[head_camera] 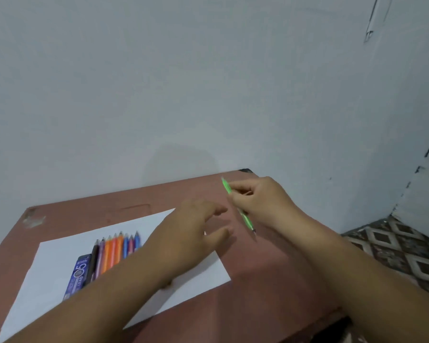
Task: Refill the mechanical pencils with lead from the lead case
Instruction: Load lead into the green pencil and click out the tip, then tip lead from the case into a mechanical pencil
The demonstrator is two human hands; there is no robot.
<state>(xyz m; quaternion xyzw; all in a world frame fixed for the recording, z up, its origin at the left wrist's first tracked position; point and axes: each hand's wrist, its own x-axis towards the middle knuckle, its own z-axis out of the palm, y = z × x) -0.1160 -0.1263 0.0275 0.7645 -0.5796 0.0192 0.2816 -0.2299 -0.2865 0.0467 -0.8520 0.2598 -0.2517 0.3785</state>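
My right hand [260, 199] pinches a green mechanical pencil [245, 217] above the table's far right part, its tip pointing down toward me. My left hand [191, 229] hovers just left of it over the white paper [60, 263], fingers loosely spread and holding nothing. A row of several coloured mechanical pencils [114, 251] lies side by side on the paper, partly hidden by my left forearm. The blue lead case [78, 273] marked 0.5 lies left of the row.
The reddish-brown table [258, 280] stands against a pale wall [183, 82]. Its right edge drops to a patterned tile floor [394, 248]. A scuffed patch [32, 219] marks the table's far left corner.
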